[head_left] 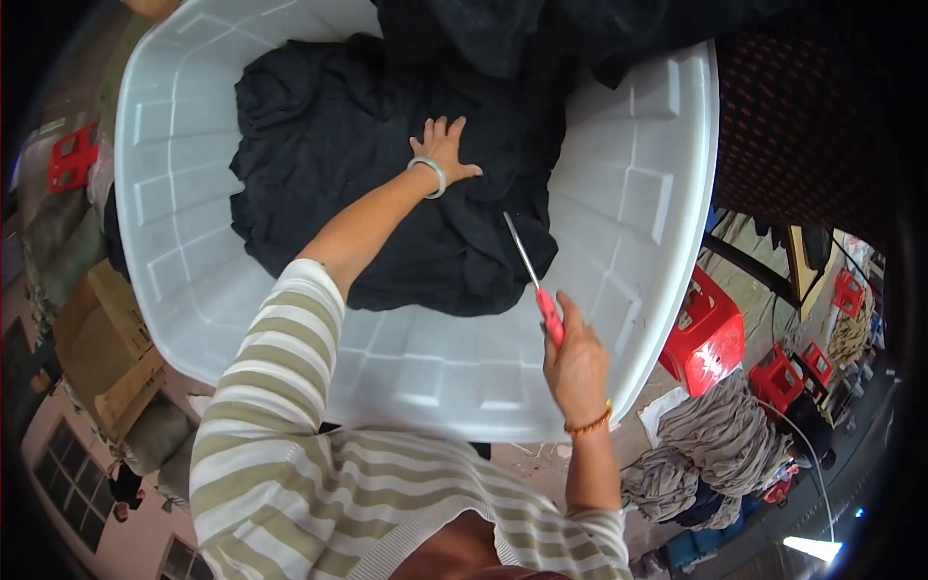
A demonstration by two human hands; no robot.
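My left hand [443, 153], a pale bangle on its wrist, presses with spread fingers on black cloth [329, 174]. The cloth lies crumpled in a large white plastic tub [628, 208]. In my right hand [578, 365] is a red-handled tool with a long, thin metal blade [522, 249]; its exact kind is unclear. The blade points away from me, over the near right edge of the cloth. My fingers wrap round its handle, above the tub's near right wall.
More dark fabric [483, 34] hangs over the tub's far rim. Red plastic stools [706, 333] stand to the right, near bundles of grey cloth strips [730, 430]. A cardboard box [106, 343] sits on the left, beside stuffed sacks. A person [126, 488] shows at the far lower left.
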